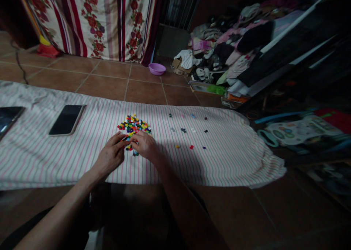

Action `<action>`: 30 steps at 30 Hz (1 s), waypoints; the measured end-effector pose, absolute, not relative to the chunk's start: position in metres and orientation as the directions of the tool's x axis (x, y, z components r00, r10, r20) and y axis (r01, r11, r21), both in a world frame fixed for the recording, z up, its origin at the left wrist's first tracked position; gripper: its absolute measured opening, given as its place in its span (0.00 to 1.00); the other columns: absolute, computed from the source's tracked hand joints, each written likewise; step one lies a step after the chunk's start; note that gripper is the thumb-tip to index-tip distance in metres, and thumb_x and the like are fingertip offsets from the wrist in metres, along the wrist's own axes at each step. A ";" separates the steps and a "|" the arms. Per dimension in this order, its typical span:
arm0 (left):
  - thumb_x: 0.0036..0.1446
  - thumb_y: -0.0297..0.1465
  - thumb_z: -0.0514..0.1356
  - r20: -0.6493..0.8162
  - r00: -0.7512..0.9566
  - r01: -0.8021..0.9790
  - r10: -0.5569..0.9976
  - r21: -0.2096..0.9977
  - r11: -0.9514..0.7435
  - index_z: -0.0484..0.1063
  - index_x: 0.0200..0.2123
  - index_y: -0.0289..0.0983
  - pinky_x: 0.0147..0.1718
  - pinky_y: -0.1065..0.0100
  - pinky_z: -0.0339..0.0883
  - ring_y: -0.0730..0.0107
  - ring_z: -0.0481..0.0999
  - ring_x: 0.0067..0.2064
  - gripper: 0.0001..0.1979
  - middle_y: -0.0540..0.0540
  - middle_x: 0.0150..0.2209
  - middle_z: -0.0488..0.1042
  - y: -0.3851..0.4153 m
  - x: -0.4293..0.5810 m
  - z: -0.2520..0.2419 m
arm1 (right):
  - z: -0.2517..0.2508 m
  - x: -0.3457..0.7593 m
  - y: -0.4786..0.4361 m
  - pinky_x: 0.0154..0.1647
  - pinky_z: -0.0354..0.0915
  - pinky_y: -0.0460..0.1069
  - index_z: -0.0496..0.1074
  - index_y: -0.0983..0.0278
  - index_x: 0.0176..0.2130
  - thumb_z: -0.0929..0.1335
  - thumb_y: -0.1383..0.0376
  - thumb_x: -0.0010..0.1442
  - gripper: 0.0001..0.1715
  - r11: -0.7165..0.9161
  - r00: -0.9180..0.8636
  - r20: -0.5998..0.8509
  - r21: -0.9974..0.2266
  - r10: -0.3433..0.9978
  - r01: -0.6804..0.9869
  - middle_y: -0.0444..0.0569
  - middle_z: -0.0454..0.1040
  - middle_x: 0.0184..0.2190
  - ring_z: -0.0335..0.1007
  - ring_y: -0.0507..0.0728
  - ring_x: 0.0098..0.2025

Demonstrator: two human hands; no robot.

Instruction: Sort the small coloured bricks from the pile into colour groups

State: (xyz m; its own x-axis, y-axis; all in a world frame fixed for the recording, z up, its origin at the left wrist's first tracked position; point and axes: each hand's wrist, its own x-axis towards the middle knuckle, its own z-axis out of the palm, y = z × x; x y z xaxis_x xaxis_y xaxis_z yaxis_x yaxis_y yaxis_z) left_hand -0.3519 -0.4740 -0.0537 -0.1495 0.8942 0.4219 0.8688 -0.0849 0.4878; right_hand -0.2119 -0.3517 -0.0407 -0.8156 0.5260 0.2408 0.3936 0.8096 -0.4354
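Observation:
A heap of small coloured bricks (134, 125) lies on a striped cloth (55, 158) spread over the tiled floor. My left hand (111, 155) and my right hand (144, 144) rest at the near edge of the heap, fingertips meeting at a few bricks between them. Both hands have their fingers curled in a pinch; what they hold is too small to name. Several loose bricks (191, 147) lie scattered to the right of the heap.
Two phones lie on the cloth at the left, one dark phone (67, 119) and another phone (8, 117) at the edge. A purple bowl (157, 68) sits on the tiles beyond. A clothes pile (227, 56) and toys (296, 131) fill the right side. A floral curtain (104, 19) hangs behind.

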 end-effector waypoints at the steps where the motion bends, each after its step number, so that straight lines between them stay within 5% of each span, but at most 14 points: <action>1: 0.59 0.27 0.49 0.423 -0.147 0.868 0.894 0.488 -0.088 0.74 0.46 0.39 0.58 0.51 0.65 0.56 0.62 0.62 0.17 0.41 0.55 0.69 -0.474 -0.352 -0.054 | -0.041 -0.212 -0.352 0.40 0.59 0.45 0.75 0.60 0.37 0.67 0.64 0.61 0.06 0.808 -0.813 0.244 -0.438 0.528 0.394 0.44 0.72 0.35 0.67 0.52 0.40; 12: 0.60 0.28 0.48 0.427 -0.162 0.861 0.890 0.502 -0.085 0.73 0.46 0.39 0.59 0.50 0.64 0.56 0.63 0.62 0.16 0.41 0.54 0.70 -0.472 -0.351 -0.055 | -0.037 -0.213 -0.352 0.42 0.60 0.46 0.76 0.60 0.39 0.68 0.64 0.61 0.07 0.790 -0.826 0.176 -0.451 0.535 0.416 0.45 0.72 0.35 0.68 0.52 0.40; 30: 0.62 0.31 0.48 0.374 -0.194 0.848 0.907 0.529 -0.037 0.74 0.44 0.37 0.60 0.53 0.63 0.58 0.63 0.62 0.16 0.40 0.53 0.70 -0.473 -0.354 -0.052 | -0.037 -0.210 -0.350 0.42 0.60 0.46 0.72 0.62 0.37 0.64 0.67 0.63 0.07 0.781 -0.793 0.306 -0.543 0.527 0.310 0.46 0.74 0.33 0.69 0.53 0.38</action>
State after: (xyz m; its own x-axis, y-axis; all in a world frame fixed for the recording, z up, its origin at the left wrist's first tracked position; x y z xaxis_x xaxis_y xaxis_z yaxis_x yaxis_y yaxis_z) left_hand -0.3535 -0.4734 -0.0518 -0.1944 0.9068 0.3740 0.8476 -0.0366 0.5293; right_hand -0.2103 -0.3502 -0.0372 -0.7929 0.5271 0.3059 0.3095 0.7807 -0.5429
